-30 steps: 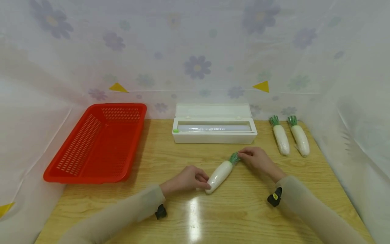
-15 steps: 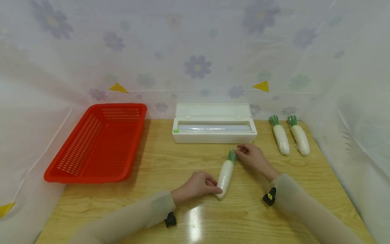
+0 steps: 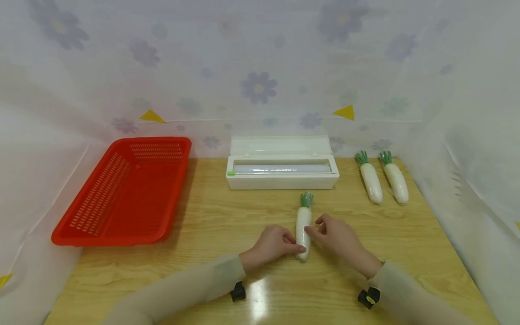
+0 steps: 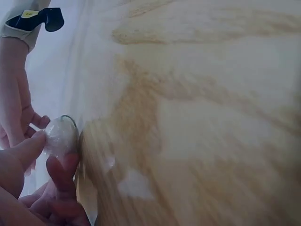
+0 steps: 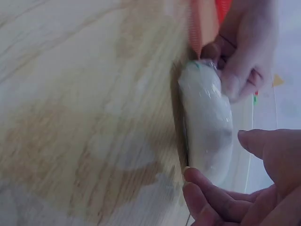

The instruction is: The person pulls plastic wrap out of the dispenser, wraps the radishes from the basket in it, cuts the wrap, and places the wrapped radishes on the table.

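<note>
A white radish (image 3: 302, 225) with green leaf stubs, wrapped in clear film, lies on the wooden table, leaves pointing away from me. My left hand (image 3: 273, 246) pinches its near end between thumb and fingers; the left wrist view shows that radish end (image 4: 63, 136) between them. Along the right side is my right hand (image 3: 339, 237), fingers loosely bent and thumb over the radish's edge. In the right wrist view, the right thumb stands apart from the wrapped radish (image 5: 207, 117), while the fingertips (image 5: 195, 176) lie close at its underside.
A white film-dispenser box (image 3: 282, 182) with its lid up and a roll inside stands at the back. Two more wrapped radishes, one (image 3: 371, 183) beside the other (image 3: 396, 183), lie at the back right. A red basket (image 3: 170, 203) stands at the left.
The radish has swung from slanting to nearly straight, its near end moving right with my left hand. My right hand has left the leaves and come down beside the radish's body.
</note>
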### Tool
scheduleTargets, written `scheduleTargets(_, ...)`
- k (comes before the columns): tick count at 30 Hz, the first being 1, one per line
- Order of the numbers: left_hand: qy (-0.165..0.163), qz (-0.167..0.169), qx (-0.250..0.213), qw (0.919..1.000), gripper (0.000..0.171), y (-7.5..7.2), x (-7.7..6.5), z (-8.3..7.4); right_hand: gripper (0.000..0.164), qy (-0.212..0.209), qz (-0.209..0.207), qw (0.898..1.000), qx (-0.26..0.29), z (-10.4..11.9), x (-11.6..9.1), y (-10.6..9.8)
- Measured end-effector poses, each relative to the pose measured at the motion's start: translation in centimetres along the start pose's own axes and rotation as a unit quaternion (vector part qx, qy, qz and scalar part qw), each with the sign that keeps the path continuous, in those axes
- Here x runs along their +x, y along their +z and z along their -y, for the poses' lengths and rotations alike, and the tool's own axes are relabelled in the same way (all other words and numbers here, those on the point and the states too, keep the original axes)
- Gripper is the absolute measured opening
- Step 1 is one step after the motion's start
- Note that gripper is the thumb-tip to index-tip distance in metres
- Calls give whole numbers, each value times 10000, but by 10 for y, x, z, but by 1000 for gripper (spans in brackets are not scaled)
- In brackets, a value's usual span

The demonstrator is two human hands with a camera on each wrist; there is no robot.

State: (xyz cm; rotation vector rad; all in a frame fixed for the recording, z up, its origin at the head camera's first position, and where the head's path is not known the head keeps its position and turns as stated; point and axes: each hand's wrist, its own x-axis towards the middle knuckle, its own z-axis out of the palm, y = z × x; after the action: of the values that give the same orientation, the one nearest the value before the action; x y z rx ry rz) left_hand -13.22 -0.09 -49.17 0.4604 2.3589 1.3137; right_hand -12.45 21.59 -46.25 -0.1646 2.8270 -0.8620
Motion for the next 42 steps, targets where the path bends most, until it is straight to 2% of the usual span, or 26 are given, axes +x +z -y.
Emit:
scheduleTargets(5, 105, -169, 231, 9995, 27, 11, 3, -1, 59, -166, -333, 9992, -126, 5, -5, 9)
scheduleTargets(9, 293, -15, 432, 9986, 27, 10, 1, 1, 60, -105, -389, 9989, -251, 6, -7, 13)
scheduleTargets(13, 488, 84, 841, 9952, 27, -2, -6, 9, 68, 9, -303, 9988, -396, 7, -11, 16)
scheduleTargets(17, 721, -170, 1253, 9893, 24, -18, -9, 21, 73, 167, -257, 9978, -586, 8, -13, 20)
scheduleTargets(22, 933, -657, 1926, 9746, 27, -38, -9, 31, 67, 255, -281, 9966, -729, 8, -15, 22)
scheduleTargets(25, 894, -887, 2113, 9693, 30, -49, -9, 33, 59, 222, -307, 9971, -658, 7, -17, 22)
scheduleTargets(28, 827, -1047, 2126, 9680, 29, -60, -8, 33, 52, 164, -316, 9979, -543, 6, -19, 20)
scheduleTargets(31, 742, -1129, 2091, 9685, 27, -68, -7, 32, 50, 116, -367, 9981, -482, 5, -22, 16)
scheduleTargets(35, 671, -1156, 2199, 9663, 26, -75, -6, 31, 49, -68, -710, 9958, -574, 4, -24, 5)
scheduleTargets(42, 639, -1193, 2599, 9561, 25, -85, -7, 32, 54, -496, -1458, 9851, -768, -2, -21, -34)
